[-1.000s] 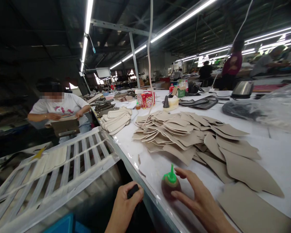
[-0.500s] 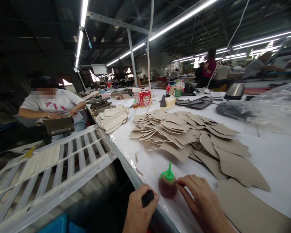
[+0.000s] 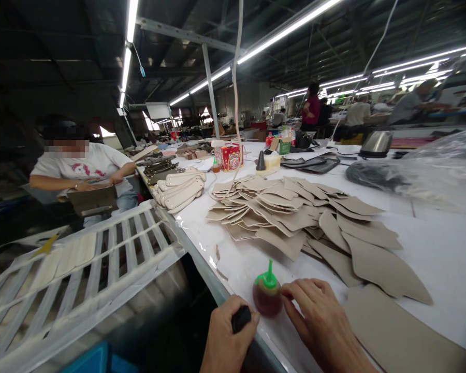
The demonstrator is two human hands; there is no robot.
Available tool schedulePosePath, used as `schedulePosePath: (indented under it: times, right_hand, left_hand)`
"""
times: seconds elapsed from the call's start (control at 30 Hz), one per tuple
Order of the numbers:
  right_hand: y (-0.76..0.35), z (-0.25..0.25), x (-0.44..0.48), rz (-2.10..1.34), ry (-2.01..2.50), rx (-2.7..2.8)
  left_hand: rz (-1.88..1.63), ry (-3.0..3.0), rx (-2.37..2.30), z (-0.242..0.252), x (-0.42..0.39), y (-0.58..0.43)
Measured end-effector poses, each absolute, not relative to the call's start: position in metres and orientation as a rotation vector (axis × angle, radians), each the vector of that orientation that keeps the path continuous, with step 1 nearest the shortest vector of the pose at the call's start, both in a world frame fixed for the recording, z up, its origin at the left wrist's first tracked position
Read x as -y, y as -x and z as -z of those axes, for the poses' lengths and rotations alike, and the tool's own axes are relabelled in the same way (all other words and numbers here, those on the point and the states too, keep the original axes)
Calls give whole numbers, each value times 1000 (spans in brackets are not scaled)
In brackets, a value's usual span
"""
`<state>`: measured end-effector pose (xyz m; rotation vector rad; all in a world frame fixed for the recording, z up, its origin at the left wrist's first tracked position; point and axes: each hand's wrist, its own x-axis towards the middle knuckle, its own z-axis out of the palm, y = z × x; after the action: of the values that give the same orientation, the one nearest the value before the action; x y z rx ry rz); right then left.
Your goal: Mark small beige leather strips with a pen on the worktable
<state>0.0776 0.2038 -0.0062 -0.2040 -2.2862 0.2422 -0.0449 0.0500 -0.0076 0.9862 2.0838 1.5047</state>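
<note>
I see a long white worktable point(image 3: 431, 248) running away from me, its near edge just under my hands. To its left stands a white slatted rack point(image 3: 101, 259) with pale strips lying on it. A broad heap of tan cut leather pieces point(image 3: 295, 217) covers the middle of the table, fanned and overlapping; one large piece point(image 3: 396, 336) lies flat at the near right, beside my right wrist. Farther along sits a stack of cream padded strips point(image 3: 180, 189), then a red printed box point(image 3: 231, 157) — beyond it a steel kettle point(image 3: 375, 142) and crumpled clear plastic sheeting point(image 3: 442, 171) at the right. A co-worker in a white shirt point(image 3: 85, 166) sits past the rack, hands on a dark board.

My right hand point(image 3: 318, 321) rests on the table with fingers curled, thumb and fingertips touching the side of a small brown glue bottle point(image 3: 267, 298) with a green nozzle cap. The bottle stands upright near the table's front edge, between my two hands. My left hand point(image 3: 225, 336) is closed in a fist around a small black object point(image 3: 241, 318) — only its top end shows, so I cannot tell what it is. That hand sits at the table edge, just beside the bottle.
</note>
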Motion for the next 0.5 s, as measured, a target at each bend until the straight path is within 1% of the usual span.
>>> schedulePosePath:
  times: [0.2,0.37,0.5]
  right_hand:
    - [-84,5,-205,-304,212,2294]
    - [-93,3,-201,-359,253,2307]
    - [-99,-3,-193,-508,313,2263]
  left_hand:
    - [-1518,-905,-2042,7,-47,48]
    - [-1660,-791,-1962,11,-42,55]
    - [-1710,-664,-1824,11,-40,59]
